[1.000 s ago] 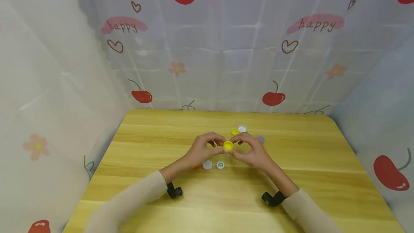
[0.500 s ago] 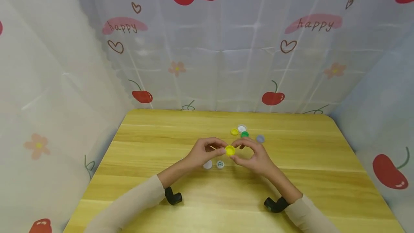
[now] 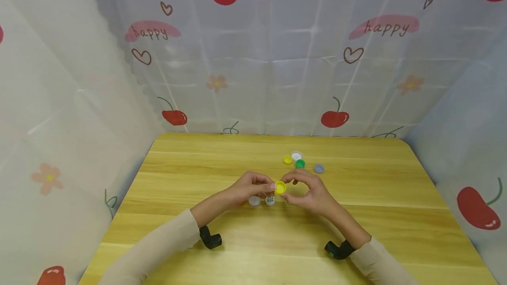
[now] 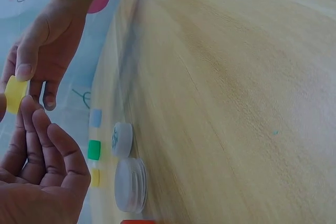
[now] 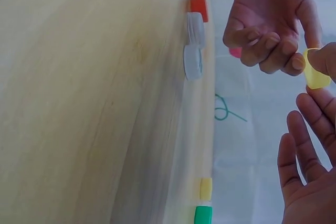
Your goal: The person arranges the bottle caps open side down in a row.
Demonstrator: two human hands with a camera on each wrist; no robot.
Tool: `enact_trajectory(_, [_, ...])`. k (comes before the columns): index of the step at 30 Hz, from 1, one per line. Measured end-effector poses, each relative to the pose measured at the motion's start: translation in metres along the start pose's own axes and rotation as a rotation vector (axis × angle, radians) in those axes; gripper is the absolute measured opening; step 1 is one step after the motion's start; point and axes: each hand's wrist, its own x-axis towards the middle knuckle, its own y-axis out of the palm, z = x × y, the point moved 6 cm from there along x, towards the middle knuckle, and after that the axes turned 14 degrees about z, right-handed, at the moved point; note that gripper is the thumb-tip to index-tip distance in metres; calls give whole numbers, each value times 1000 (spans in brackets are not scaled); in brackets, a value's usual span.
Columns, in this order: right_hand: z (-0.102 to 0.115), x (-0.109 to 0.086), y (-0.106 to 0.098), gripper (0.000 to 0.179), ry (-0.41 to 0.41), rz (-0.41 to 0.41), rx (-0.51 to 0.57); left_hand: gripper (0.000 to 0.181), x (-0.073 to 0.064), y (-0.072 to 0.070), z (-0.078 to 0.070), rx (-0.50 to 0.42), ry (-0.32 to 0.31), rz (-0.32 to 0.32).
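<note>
Fingers of the left hand [image 3: 243,189] and right hand [image 3: 314,191] together pinch a round, shallow, smooth yellow plastic cap [image 3: 280,188], its hollow side showing, above the wood-grained table [image 3: 269,250]. Below the left hand lie a green-printed white round cap [image 3: 270,201] and a whitish disc-shaped lid [image 4: 130,186] with ridged rim. Farther out sit a green round cap [image 3: 300,163], a second yellow cap [image 3: 287,160] and a grey-blue disc [image 3: 318,169].

1. Held cap [image 3: 280,187]: smooth plastic.
2. Green cap [image 3: 300,163]: smooth plastic, slightly glossy.
3. White lid [image 4: 129,185]: pale plastic, ridged round the side.
4. Table [image 3: 261,254]: wood-grained, smooth, with a soft sheen.
5. Curtain [image 3: 269,78]: plastic-looking sheet, creased, glossy in streaks.
6. Sleeves [image 3: 158,245]: soft-looking matt cloth.
</note>
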Motion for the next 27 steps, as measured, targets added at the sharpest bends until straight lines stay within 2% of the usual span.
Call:
enact_trajectory(4, [0, 0, 1, 36, 0, 6, -15, 28, 0, 0, -1, 19, -2, -8])
enact_trajectory(6, [-2, -1, 3, 36, 7, 10, -28, 27, -1, -2, 0, 78, 13, -26])
enact_trajectory(9, [-7, -3, 6, 35, 61, 29, -5, 25, -4, -6, -2, 270, 48, -83])
enact_trajectory(12, [-17, -6, 9, 27, 177, 74, 113, 21, -8, -8, -8, 511, 97, -156])
enact_trajectory(14, [-23, -8, 11, 20, 237, 105, 221, 19, -11, -5, -14, 668, 153, -183])
enact_trajectory(17, [-29, -11, 13, 31, 276, 142, 351, 17, -15, 3, -25, 906, 280, -218])
enact_trajectory(20, [-31, -11, 14, 39, 284, 173, 428, 16, -19, 15, -36, 1135, 429, -258])
enact_trajectory(22, [-31, -11, 17, 38, 289, 199, 476, 17, -22, 22, -40, 1251, 513, -278])
enact_trajectory(24, [-31, -11, 19, 35, 288, 220, 519, 19, -24, 28, -42, 1341, 568, -289])
enact_trajectory(27, [-29, -11, 22, 30, 267, 239, 567, 22, -24, 34, -43, 1404, 620, -288])
